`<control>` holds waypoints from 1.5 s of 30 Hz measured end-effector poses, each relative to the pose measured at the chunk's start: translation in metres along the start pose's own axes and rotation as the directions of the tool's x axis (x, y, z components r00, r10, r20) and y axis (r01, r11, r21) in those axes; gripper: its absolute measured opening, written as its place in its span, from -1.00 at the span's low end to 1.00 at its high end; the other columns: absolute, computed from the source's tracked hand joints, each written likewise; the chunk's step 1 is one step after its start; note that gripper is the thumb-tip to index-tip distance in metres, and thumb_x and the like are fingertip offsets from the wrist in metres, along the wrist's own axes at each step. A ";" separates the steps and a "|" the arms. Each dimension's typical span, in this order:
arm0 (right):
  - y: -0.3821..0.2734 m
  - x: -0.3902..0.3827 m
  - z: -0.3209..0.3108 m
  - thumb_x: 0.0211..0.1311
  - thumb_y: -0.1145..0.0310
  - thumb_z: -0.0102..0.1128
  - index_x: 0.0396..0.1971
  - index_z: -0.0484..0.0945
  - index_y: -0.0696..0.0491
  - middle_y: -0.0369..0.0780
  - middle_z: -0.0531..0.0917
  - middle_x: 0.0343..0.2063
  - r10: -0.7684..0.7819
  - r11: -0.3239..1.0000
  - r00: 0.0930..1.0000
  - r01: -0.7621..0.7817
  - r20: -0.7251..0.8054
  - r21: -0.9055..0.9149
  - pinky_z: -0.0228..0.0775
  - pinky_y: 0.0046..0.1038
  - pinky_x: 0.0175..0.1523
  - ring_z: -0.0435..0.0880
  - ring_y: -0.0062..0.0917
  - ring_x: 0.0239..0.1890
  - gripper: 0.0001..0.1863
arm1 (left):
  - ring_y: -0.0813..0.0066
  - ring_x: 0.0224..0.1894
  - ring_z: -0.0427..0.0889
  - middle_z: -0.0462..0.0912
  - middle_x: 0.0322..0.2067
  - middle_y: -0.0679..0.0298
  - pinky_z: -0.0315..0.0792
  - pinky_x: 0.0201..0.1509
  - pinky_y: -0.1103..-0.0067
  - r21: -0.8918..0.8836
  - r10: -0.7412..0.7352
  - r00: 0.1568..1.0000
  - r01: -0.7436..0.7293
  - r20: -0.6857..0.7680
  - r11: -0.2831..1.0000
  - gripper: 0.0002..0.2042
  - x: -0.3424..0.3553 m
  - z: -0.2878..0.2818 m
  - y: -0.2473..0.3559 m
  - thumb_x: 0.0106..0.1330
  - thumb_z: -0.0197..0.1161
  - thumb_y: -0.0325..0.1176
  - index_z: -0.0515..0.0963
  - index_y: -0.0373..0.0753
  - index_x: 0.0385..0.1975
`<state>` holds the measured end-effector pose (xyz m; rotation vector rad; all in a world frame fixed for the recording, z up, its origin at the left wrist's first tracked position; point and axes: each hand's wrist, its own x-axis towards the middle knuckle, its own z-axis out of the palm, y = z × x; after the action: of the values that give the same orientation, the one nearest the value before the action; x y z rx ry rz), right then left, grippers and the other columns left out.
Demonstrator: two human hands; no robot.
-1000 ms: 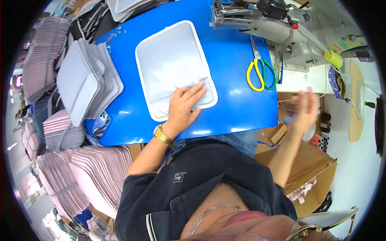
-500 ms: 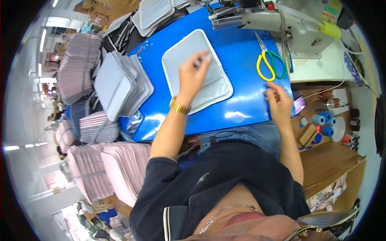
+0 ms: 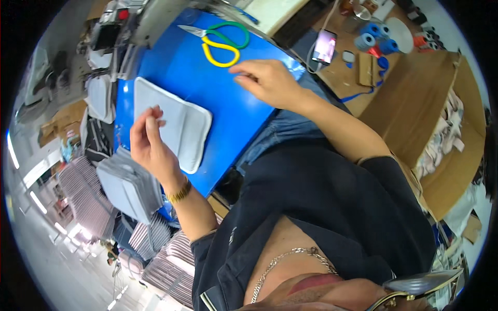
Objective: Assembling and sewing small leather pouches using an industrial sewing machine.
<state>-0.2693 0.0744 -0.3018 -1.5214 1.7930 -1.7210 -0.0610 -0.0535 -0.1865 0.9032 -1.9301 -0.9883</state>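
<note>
My left hand [image 3: 150,140], with a gold watch [image 3: 179,191] at the wrist, is held above a light grey quilted pad [image 3: 189,129] with pale piped edges. Its thumb and fingers are curled together, and anything between them is hidden. The pad lies flat on the blue tabletop [image 3: 231,111]. My right hand [image 3: 270,83] hovers by the table's near right side, thumb and forefinger slightly apart with nothing between them. Just beyond its fingertips lie scissors [image 3: 220,61] with one yellow and one green handle, blades pointing left.
Left of the table stand a stack of grey pads [image 3: 124,184] and bundled pink pads [image 3: 85,192]. Rightward, a wooden shelf holds a lit phone [image 3: 324,47] and blue thread spools [image 3: 388,46]. A cardboard box [image 3: 456,166] with cloth scraps stands at the right. Machine parts [image 3: 155,26] edge the table.
My view has turned, swinging the table and pad leftward in the picture. My left hand stays above the pad; my right hand stays near the scissors. The phone now shows fully.
</note>
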 end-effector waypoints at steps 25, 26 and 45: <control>-0.001 0.001 -0.012 0.27 0.48 0.20 -0.11 0.64 0.15 -0.26 0.70 -0.44 0.286 0.952 0.948 -0.297 0.141 0.067 0.48 -0.64 -0.28 0.63 -0.70 -0.42 -0.79 | 0.19 0.16 0.45 0.41 0.22 0.08 0.33 0.13 0.09 -0.153 0.690 0.607 -0.783 -0.394 0.602 -0.46 -0.021 -0.069 0.148 0.47 -0.19 0.14 0.42 -0.15 0.15; 0.003 0.007 -0.015 0.27 0.48 0.20 -0.11 0.64 0.15 -0.26 0.70 -0.44 0.279 0.955 0.946 -0.291 0.166 0.058 0.48 -0.64 -0.28 0.63 -0.70 -0.42 -0.79 | 0.19 0.16 0.45 0.41 0.22 0.08 0.33 0.14 0.08 -0.126 0.675 0.594 -0.784 -0.437 0.608 -0.46 -0.022 -0.068 0.149 0.47 -0.20 0.13 0.43 -0.16 0.15; -0.027 0.075 0.096 0.19 0.37 0.27 0.16 0.40 0.23 -0.05 0.62 -0.04 0.356 0.750 0.607 -0.640 0.711 0.170 0.46 -0.48 0.04 0.61 -0.47 -0.03 -0.46 | -0.04 0.33 0.22 0.26 0.30 -0.09 0.12 0.39 0.23 0.631 -0.133 0.975 0.218 -0.180 0.744 -0.50 -0.122 -0.021 -0.103 0.28 0.27 -0.23 0.41 -0.25 0.20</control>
<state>-0.2164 -0.0344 -0.2711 -1.0575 1.2140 -1.0057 0.0368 -0.0040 -0.3045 1.5242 -2.1350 -0.3131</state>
